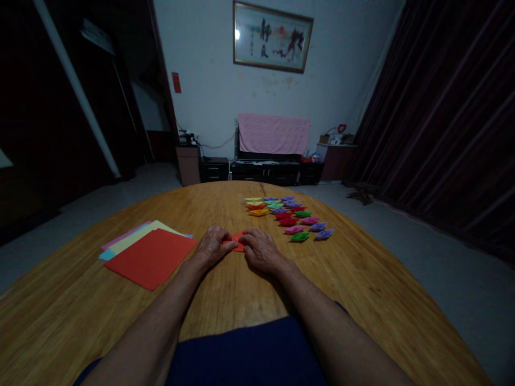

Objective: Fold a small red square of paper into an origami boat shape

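Note:
A small folded piece of red paper (238,247) lies on the wooden table between my two hands, partly hidden by the fingers. My left hand (214,245) grips its left side, with the thumb stretched over the paper. From the other side, my right hand (259,249) holds the right part of the paper, its fingers curled down onto it. Left of my hands rests a stack of coloured sheets (153,257), red on top, with yellow, blue and pink edges showing beneath. Several folded paper boats (287,221) stand in rows beyond and right of my right hand.
The round wooden table (225,300) spreads out before me. Past its far edge are a low black cabinet (249,172) and a screen under a pink cloth (274,134). A framed picture (272,36) hangs on the wall, and dark curtains (442,107) hang at the right.

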`<action>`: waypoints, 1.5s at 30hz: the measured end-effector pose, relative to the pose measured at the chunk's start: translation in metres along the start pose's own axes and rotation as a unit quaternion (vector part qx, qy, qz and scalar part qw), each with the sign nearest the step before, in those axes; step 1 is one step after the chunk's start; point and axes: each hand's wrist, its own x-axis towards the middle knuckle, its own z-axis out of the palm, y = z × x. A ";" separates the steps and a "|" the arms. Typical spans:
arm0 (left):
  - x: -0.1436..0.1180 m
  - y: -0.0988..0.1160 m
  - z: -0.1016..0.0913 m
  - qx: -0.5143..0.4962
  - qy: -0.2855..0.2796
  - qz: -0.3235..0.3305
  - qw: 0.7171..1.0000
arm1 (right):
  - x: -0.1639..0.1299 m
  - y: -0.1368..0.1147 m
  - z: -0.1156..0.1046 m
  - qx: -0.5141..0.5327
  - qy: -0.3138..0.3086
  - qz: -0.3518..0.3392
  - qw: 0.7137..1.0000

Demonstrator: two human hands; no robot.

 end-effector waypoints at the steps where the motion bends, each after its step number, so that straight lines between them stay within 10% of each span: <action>1: 0.000 0.001 -0.001 0.001 -0.001 -0.001 1.000 | 0.000 0.000 0.000 -0.002 -0.001 0.000 1.000; 45: 0.001 -0.013 -0.011 0.006 -0.050 0.060 0.997 | 0.001 -0.023 0.002 -0.037 0.023 0.073 0.996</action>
